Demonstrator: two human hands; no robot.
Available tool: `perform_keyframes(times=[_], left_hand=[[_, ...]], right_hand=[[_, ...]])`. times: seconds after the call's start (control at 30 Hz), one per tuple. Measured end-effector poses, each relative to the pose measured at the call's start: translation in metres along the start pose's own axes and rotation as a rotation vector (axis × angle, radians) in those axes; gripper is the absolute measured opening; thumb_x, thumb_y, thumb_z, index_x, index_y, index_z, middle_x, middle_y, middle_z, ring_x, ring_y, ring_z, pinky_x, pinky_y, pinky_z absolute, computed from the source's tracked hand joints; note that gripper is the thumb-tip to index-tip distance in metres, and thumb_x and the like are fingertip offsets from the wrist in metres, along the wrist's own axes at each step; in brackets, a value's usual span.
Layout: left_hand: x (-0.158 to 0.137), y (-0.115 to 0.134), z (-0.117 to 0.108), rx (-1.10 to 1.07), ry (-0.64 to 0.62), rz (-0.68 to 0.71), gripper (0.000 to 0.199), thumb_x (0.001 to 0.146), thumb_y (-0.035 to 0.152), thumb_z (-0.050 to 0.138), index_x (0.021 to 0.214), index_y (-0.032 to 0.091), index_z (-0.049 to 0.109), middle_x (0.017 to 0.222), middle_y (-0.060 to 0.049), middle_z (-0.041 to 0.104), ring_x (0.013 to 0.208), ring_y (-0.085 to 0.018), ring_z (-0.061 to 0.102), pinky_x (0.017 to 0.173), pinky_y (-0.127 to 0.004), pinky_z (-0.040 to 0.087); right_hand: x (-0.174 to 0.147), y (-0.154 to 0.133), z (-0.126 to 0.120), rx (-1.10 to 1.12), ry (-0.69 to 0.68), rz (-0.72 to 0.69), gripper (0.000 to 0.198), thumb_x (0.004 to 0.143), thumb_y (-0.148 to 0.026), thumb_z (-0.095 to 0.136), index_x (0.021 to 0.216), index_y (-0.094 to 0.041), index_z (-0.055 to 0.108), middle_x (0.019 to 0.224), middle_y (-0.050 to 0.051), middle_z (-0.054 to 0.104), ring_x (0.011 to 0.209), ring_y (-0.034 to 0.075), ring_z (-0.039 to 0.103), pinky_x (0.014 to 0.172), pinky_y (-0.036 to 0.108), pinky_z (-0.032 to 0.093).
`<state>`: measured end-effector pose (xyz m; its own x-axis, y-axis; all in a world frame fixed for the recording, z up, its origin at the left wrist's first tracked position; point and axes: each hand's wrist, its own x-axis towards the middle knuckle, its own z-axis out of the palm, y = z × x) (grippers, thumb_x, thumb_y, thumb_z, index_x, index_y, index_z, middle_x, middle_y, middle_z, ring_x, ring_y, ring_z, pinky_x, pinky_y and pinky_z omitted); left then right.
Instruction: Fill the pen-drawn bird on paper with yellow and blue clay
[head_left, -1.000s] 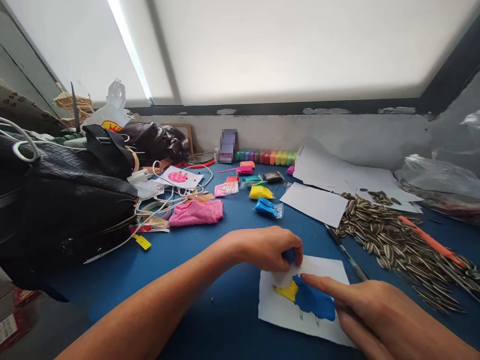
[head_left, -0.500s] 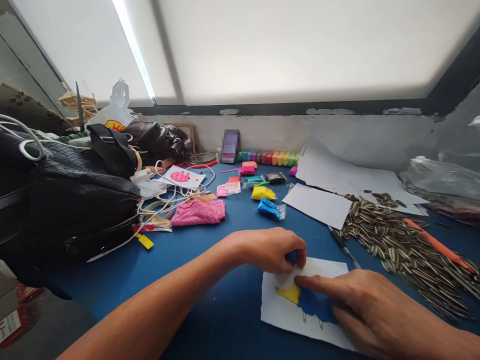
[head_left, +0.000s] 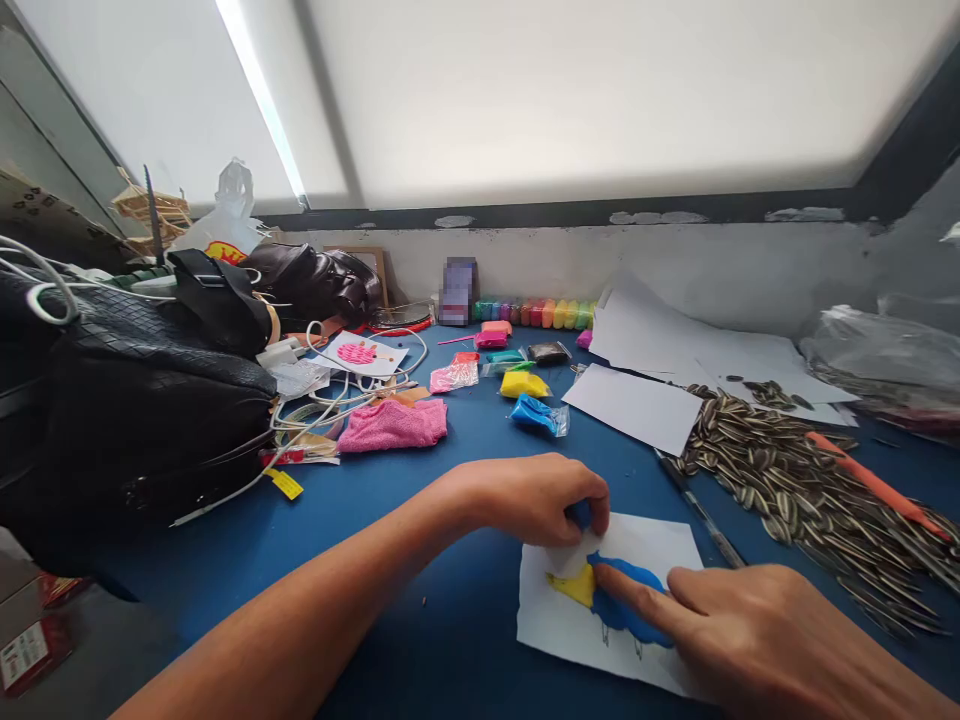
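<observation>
A white sheet of paper (head_left: 547, 635) lies on the blue table, bearing a yellow clay patch (head_left: 576, 586) beside a larger blue clay shape (head_left: 622, 612). Small pen-drawn legs show below the blue shape. My left hand (head_left: 551, 500) holds down the sheet's upper left part with bent, closed fingers; the fingertips are partly hidden. My right hand (head_left: 750, 625) reaches in from the right, its index finger stretched out and pressing on the blue clay near the yellow. That hand's thumb is apart and its other fingers are mostly hidden beneath it.
Bagged clay, including a blue packet (head_left: 538, 414) and a yellow packet (head_left: 523, 384), lies ahead. On the right are sunflower seeds (head_left: 780, 480), a pen (head_left: 705, 515) and white papers (head_left: 637, 408). A black bag (head_left: 135, 400), cables and a pink cloth (head_left: 394, 425) occupy the left.
My right hand has shifted slightly down and its thumb has lifted away from the index finger, baring more blue clay. My left hand stays on the paper.
</observation>
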<state>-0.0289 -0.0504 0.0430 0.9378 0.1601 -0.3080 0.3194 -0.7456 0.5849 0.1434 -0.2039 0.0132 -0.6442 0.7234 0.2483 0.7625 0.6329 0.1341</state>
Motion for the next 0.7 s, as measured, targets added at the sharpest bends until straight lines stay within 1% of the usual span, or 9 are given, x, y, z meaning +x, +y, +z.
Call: perform_keyframes(times=[0.13, 0.33, 0.47, 0.57, 0.63, 0.7], left_hand=[[0.0007, 0.0006, -0.0001, 0.002, -0.001, -0.012, 0.033, 0.075, 0.01, 0.051, 0.105, 0.015, 0.064, 0.097, -0.003, 0.065, 0.078, -0.012, 0.057, 0.064, -0.02, 0.043], [0.0014, 0.0005, 0.0008, 0.005, 0.0, -0.011, 0.034, 0.075, 0.01, 0.051, 0.106, 0.015, 0.064, 0.096, -0.003, 0.065, 0.079, -0.013, 0.058, 0.064, -0.02, 0.043], [0.0012, -0.0003, 0.0011, 0.009, 0.001, -0.002, 0.033, 0.075, 0.01, 0.051, 0.105, 0.015, 0.064, 0.097, -0.003, 0.066, 0.08, -0.013, 0.058, 0.065, -0.021, 0.044], [0.0011, -0.0003, 0.0008, 0.015, -0.002, 0.007, 0.033, 0.075, 0.01, 0.05, 0.104, 0.015, 0.064, 0.097, -0.003, 0.066, 0.079, -0.013, 0.058, 0.064, -0.021, 0.043], [0.001, -0.0002, 0.0006, 0.017, -0.001, 0.012, 0.033, 0.074, 0.01, 0.05, 0.104, 0.015, 0.064, 0.097, -0.003, 0.066, 0.079, -0.013, 0.058, 0.064, -0.021, 0.042], [0.0009, 0.0, 0.0003, 0.017, -0.002, 0.013, 0.033, 0.075, 0.01, 0.05, 0.104, 0.015, 0.064, 0.097, -0.004, 0.066, 0.079, -0.013, 0.058, 0.064, -0.021, 0.043]], right_hand=[[0.0, -0.001, 0.0005, 0.005, 0.064, 0.031, 0.049, 0.072, 0.004, 0.041, 0.111, -0.02, 0.058, 0.054, -0.006, 0.052, 0.034, 0.01, 0.047, 0.038, 0.026, 0.023], [-0.0004, -0.0003, 0.0025, -0.016, 0.066, 0.031, 0.05, 0.069, 0.004, 0.042, 0.11, -0.022, 0.058, 0.055, -0.005, 0.052, 0.034, 0.011, 0.047, 0.039, 0.028, 0.021], [-0.001, 0.0025, 0.0047, -0.045, 0.03, 0.009, 0.052, 0.069, 0.005, 0.041, 0.112, -0.02, 0.057, 0.055, -0.005, 0.052, 0.034, 0.012, 0.048, 0.04, 0.029, 0.021], [-0.0027, 0.0038, 0.0045, -0.046, -0.012, 0.012, 0.057, 0.07, 0.005, 0.041, 0.119, -0.018, 0.056, 0.057, -0.005, 0.054, 0.036, 0.012, 0.05, 0.04, 0.029, 0.022], [-0.0043, 0.0041, 0.0031, 0.002, -0.07, 0.039, 0.059, 0.073, 0.004, 0.042, 0.128, -0.018, 0.053, 0.059, -0.004, 0.057, 0.038, 0.012, 0.052, 0.039, 0.027, 0.024], [-0.0059, 0.0043, 0.0017, 0.107, -0.122, 0.09, 0.058, 0.08, -0.001, 0.043, 0.135, -0.019, 0.048, 0.065, -0.004, 0.063, 0.045, 0.011, 0.058, 0.041, 0.024, 0.031]])
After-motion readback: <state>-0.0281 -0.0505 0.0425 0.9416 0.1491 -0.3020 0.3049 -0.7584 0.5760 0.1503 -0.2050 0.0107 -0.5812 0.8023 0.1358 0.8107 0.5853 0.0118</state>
